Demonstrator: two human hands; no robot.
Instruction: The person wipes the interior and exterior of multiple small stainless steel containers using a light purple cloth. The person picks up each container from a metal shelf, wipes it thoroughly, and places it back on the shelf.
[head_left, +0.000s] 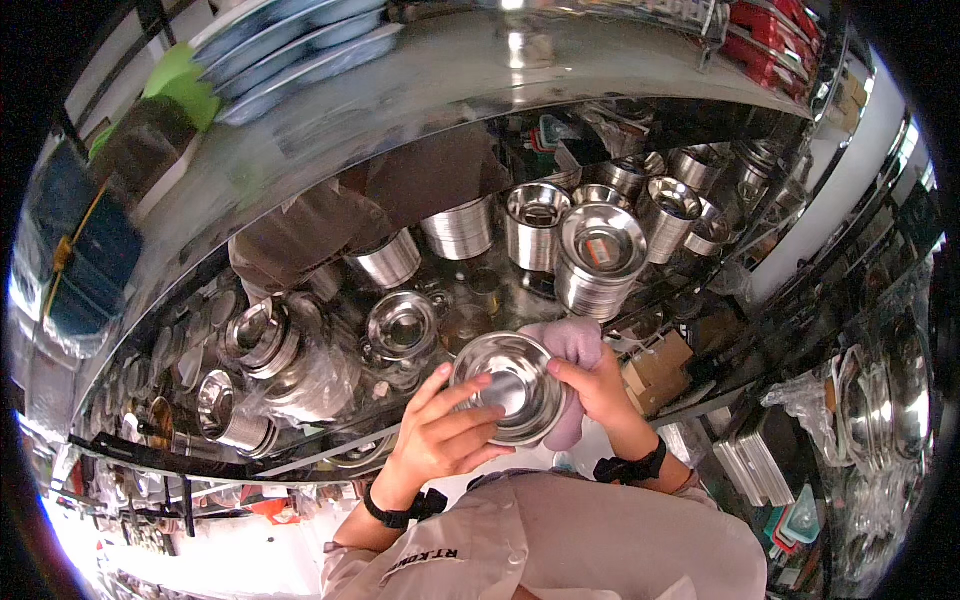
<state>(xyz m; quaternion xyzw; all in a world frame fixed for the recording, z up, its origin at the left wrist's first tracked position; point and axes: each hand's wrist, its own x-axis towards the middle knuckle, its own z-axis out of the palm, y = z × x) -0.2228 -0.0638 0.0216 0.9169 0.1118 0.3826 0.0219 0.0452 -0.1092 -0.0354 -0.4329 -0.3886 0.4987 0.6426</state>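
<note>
A shiny stainless steel bowl (517, 352) with a wide rim is held up in front of my body, its inside facing me. My right hand (600, 390) grips its right rim with the thumb on top, and a mauve cloth (576, 343) is bunched between that hand and the bowl. From the left, my left hand (446, 435) has fingertips over the inside of the bowl and its thumb at the lower rim. Both wrists wear black bands. Behind the bowl, another steel bowl (403, 326) sits on the shelf.
Stacked steel bowls (600, 255) stand on a dark reflective shelf (502, 292), the front one with an orange label. Plastic-wrapped steelware (307, 375) is at left. A cardboard box (660, 371) lies at right. A higher counter (450, 97) curves above, carrying stacked trays (300, 60).
</note>
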